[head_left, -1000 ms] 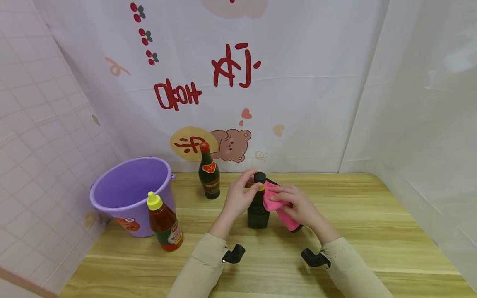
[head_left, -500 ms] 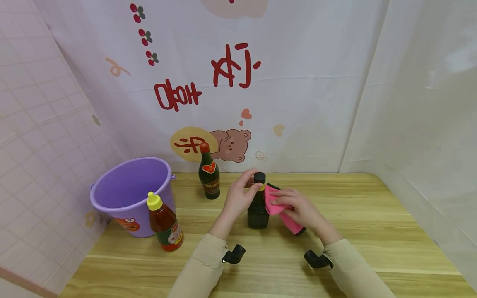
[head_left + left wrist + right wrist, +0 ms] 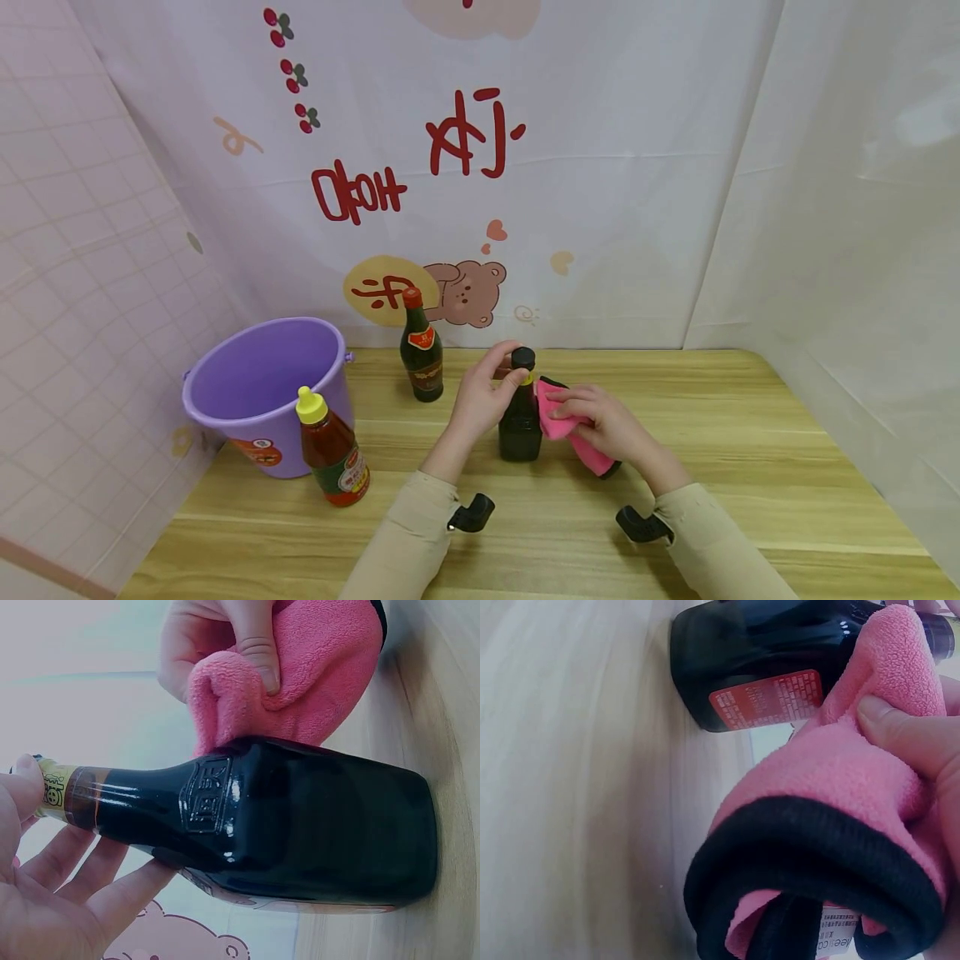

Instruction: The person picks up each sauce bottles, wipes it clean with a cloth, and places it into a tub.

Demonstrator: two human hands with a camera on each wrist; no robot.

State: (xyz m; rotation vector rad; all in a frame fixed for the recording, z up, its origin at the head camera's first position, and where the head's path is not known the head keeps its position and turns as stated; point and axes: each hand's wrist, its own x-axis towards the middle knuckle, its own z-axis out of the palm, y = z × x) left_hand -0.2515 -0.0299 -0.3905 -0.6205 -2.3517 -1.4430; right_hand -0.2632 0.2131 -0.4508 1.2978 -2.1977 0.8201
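A dark square-shouldered glass bottle (image 3: 520, 429) with a black cap and a yellow neck band stands upright on the table. My left hand (image 3: 483, 396) grips it by the neck, thumb and forefinger near the cap. In my right hand (image 3: 603, 421) a pink cloth (image 3: 555, 412) with black edging is bunched between thumb and fingers. The left wrist view has a fold of the cloth (image 3: 225, 697) against the bottle's shoulder. A red label on the bottle (image 3: 769, 701) faces the right wrist camera.
A purple bucket (image 3: 187, 404) stands at the left of the wooden table (image 3: 735, 467). Before it is a red sauce bottle (image 3: 333, 454) with a yellow nozzle cap. A green bottle (image 3: 422, 354) with a red cap stands further back, near the printed backdrop (image 3: 622, 208).
My right hand and the pink cloth have shifted slightly right and down, from the bottle's neck to its shoulder. The left hand and the bottle have stayed in place.
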